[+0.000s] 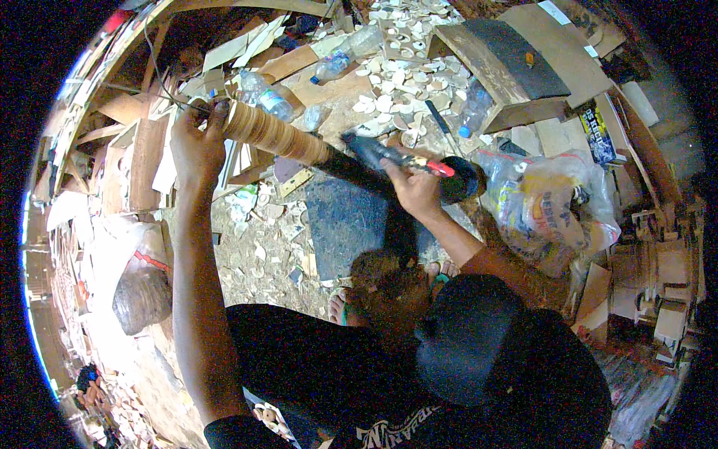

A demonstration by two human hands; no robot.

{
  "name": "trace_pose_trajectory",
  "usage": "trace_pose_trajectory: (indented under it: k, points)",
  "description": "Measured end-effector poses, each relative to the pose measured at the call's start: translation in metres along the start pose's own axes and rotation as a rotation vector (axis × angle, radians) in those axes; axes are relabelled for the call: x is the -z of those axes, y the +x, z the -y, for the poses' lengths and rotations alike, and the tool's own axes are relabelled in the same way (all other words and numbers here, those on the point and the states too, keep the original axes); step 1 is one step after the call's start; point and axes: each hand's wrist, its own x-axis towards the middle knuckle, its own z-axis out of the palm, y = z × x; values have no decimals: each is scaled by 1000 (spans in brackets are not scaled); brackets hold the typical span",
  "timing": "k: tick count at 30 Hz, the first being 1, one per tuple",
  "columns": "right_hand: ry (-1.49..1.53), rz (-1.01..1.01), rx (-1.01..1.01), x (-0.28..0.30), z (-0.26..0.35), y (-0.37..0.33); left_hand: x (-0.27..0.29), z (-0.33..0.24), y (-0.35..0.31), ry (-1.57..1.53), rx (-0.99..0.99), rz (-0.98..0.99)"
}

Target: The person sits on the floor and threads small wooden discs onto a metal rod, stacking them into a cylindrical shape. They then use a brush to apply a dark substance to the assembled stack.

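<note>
My left hand (pixel 198 146) is raised at the upper left, its fingers closed round the near-left end of a long stack of pale wooden rings (pixel 277 135). The stack slants down to the right, and its right part is coated black. My right hand (pixel 415 187) grips a dark paintbrush (pixel 385 153) with a red handle end. Its wide head points left and lies over or close to the black part; contact cannot be made out. Just right of that hand stands a dark round container (pixel 460 179), its contents hidden in shadow.
Wood chips and pale discs (pixel 396 90) cover the floor ahead. Plastic bottles (pixel 265 97) lie among boards. A wooden box (pixel 493 75) stands at the upper right, above a plastic sack (pixel 553 198). A dark board (pixel 340 232) lies below the stack, before my sandalled feet.
</note>
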Motion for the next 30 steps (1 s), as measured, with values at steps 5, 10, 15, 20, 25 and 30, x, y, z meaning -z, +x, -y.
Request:
trace_pose_trajectory:
  k: [5, 10, 15, 20, 25, 30]
  points:
    - [-179, 154, -123, 8, 17, -14, 2, 0, -1, 9, 132, 29]
    - [23, 208, 318, -5, 26, -51, -1, -4, -2, -31, 161, -25]
    - [68, 66, -25, -1, -3, -21, 1, -4, -4, -58, 114, -20]
    - [75, -19, -104, 2, 0, -22, -1, 8, -3, 53, 82, -31]
    - [-9, 242, 225, 4, 11, -60, -1, 12, -5, 47, 103, -58]
    - [78, 41, -42, -2, -11, -31, 0, 7, -4, 9, 92, -49]
